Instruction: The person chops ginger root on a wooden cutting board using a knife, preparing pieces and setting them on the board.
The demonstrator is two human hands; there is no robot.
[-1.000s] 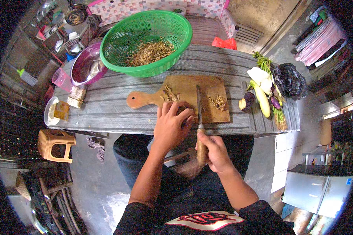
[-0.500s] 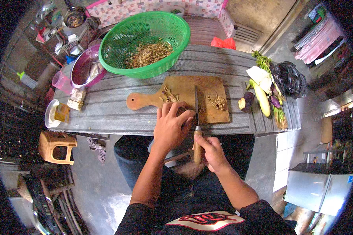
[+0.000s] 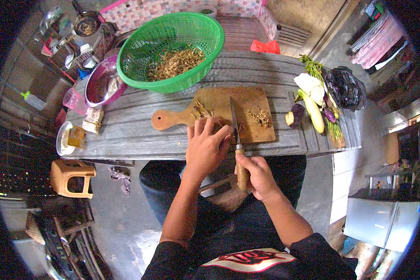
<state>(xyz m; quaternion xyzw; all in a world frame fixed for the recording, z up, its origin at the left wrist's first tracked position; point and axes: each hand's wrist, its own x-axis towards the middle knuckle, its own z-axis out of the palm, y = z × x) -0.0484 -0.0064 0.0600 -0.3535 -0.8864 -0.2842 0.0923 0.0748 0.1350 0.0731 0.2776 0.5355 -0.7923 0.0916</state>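
A wooden cutting board [image 3: 253,100] with a round handle lies near the table's front edge. My left hand [image 3: 207,148] rests on it, fingers bent over brown pieces of food [image 3: 223,122] that they mostly cover. In my right hand [image 3: 258,175] is a knife [image 3: 241,173], gripped by its wooden handle. Its blade points away from me, close beside the left fingertips, with the tip over the board. Thin brown strips [image 3: 201,110] lie beyond the left hand. A small heap of chopped brown bits [image 3: 260,118] sits right of the blade.
Behind the board stands a green plastic basket [image 3: 205,77] holding chopped brown bits. A purple basin [image 3: 94,85], pink cup [image 3: 73,100] and wrapped block [image 3: 93,120] are at left. Vegetables, including a cut eggplant [image 3: 295,115], and a black plastic bag [image 3: 345,88] lie at right.
The knife has turned slightly, its tip leaning farther left and its handle shifted right. My left hand keeps its place on the food. The whole view has shifted a little.
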